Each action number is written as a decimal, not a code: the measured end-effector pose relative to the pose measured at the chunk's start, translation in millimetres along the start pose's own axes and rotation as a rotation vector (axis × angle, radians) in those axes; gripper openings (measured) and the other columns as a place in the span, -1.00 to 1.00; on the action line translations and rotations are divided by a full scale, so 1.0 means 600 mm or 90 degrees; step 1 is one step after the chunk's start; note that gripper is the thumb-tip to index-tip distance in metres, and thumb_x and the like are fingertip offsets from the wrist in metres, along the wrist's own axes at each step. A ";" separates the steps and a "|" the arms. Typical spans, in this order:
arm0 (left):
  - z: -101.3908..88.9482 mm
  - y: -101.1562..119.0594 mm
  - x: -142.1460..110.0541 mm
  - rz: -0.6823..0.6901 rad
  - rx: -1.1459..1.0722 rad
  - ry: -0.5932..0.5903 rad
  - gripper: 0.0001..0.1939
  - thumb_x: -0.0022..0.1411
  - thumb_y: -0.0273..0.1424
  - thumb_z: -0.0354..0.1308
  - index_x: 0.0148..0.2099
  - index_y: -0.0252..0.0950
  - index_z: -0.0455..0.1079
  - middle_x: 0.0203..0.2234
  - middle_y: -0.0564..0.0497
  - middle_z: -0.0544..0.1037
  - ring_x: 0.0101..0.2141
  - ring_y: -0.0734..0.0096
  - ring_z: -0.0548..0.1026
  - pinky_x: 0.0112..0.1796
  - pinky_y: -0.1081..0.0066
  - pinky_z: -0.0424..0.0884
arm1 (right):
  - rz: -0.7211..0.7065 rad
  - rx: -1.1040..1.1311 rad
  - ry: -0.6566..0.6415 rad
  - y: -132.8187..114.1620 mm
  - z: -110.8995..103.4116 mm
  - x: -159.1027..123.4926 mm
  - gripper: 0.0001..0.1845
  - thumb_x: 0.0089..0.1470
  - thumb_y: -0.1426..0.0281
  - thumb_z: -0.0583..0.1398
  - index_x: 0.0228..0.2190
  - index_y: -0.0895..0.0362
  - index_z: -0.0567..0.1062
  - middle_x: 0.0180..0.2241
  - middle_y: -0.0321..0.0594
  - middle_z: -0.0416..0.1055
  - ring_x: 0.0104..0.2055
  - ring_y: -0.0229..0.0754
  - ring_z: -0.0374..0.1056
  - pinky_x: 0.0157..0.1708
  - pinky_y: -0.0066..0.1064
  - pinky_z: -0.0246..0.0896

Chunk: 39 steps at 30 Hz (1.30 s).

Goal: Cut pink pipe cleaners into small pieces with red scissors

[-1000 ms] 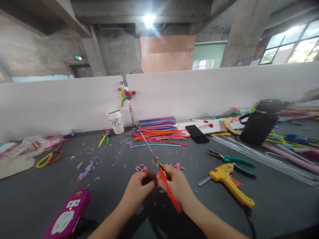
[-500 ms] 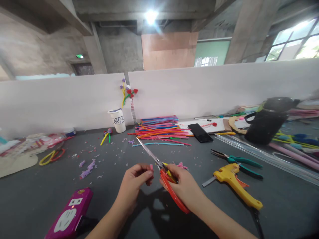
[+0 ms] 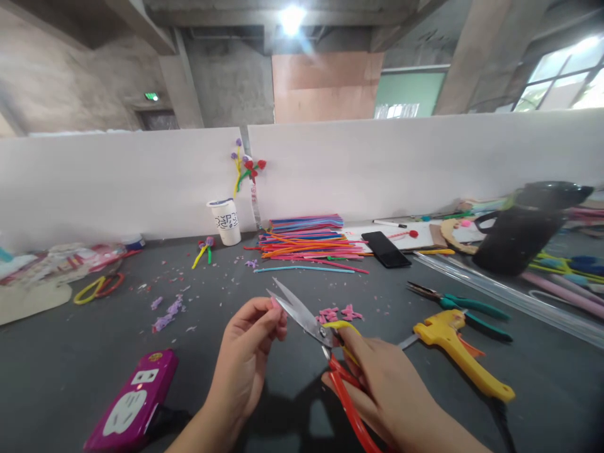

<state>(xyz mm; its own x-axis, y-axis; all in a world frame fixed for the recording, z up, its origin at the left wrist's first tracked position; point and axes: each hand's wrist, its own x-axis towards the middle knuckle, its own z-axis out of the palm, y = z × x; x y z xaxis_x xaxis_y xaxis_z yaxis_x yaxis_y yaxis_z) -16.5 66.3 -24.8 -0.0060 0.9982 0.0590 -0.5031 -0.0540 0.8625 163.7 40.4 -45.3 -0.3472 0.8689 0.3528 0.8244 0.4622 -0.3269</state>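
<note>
Between thumb and fingers, my left hand [image 3: 252, 343] pinches a small pink piece of pipe cleaner [image 3: 275, 304], mostly hidden by the fingertips. My right hand [image 3: 384, 371] grips scissors [image 3: 302, 316] with one red and one yellow handle. Their blades are spread a little, and the tips reach the pink piece at my left fingertips. Behind the scissors lie several cut pink pieces [image 3: 330, 314]. Farther back is a pile of colourful pipe cleaners [image 3: 311, 245], with a light blue one [image 3: 306, 269] in front of it.
Purple pieces [image 3: 167, 314] and a magenta power strip [image 3: 134, 399] lie to the left, near a second pair of scissors [image 3: 97, 289]. A yellow glue gun [image 3: 460, 349], green-handled pliers [image 3: 460, 308], a phone [image 3: 385, 249] and a black jug [image 3: 523, 229] are to the right. A paper cup [image 3: 225, 221] stands behind.
The scissors have opened and come lower, their blades now at the pink piece. My left hand has turned and lifted that piece slightly. The whole view has shifted a little.
</note>
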 end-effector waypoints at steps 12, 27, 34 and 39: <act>0.000 0.001 -0.009 0.049 -0.001 0.022 -0.99 0.00 -0.45 0.17 -0.43 -0.26 0.40 -0.57 0.12 0.40 -0.53 0.59 0.32 -0.45 0.59 0.26 | -0.069 -0.099 0.068 0.001 0.008 -0.004 -0.65 0.00 0.08 0.04 -0.41 0.12 0.31 -0.61 -0.25 0.36 -0.57 -0.20 0.29 -0.56 -0.45 0.00; -0.002 -0.001 -0.006 0.065 -0.017 0.014 -0.97 0.05 -0.46 0.13 -0.41 -0.26 0.40 -0.53 0.09 0.41 -0.48 0.54 0.37 -0.38 0.53 0.31 | -0.092 -0.160 0.104 0.006 0.021 -0.003 -0.62 0.03 0.06 0.00 -0.40 0.13 0.31 -0.61 -0.24 0.35 -0.59 -0.20 0.27 -0.57 -0.44 0.01; -0.003 -0.003 -0.005 0.065 -0.006 0.007 -0.95 0.08 -0.45 0.10 -0.40 -0.27 0.39 -0.52 0.08 0.41 -0.50 0.54 0.35 -0.36 0.49 0.31 | -0.105 -0.190 0.117 0.008 0.021 -0.005 -0.65 0.06 0.10 -0.02 -0.39 0.14 0.29 -0.61 -0.23 0.35 -0.58 -0.18 0.28 -0.58 -0.43 0.01; -0.002 -0.003 -0.004 0.063 -0.008 0.004 -0.94 0.09 -0.45 0.10 -0.40 -0.27 0.39 -0.52 0.09 0.41 -0.51 0.55 0.33 -0.36 0.49 0.30 | -0.105 -0.203 0.111 0.007 0.021 -0.007 -0.64 0.06 0.09 -0.03 -0.40 0.14 0.29 -0.62 -0.23 0.35 -0.59 -0.18 0.27 -0.58 -0.43 0.01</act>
<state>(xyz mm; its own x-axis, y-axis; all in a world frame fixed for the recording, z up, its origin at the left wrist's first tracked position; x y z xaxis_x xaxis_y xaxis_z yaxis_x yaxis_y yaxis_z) -16.9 63.7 -27.3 -0.0616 0.9881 0.1412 -0.5100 -0.1528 0.8465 163.1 41.3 -59.1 -0.4280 0.7316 0.5307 0.8710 0.4906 0.0261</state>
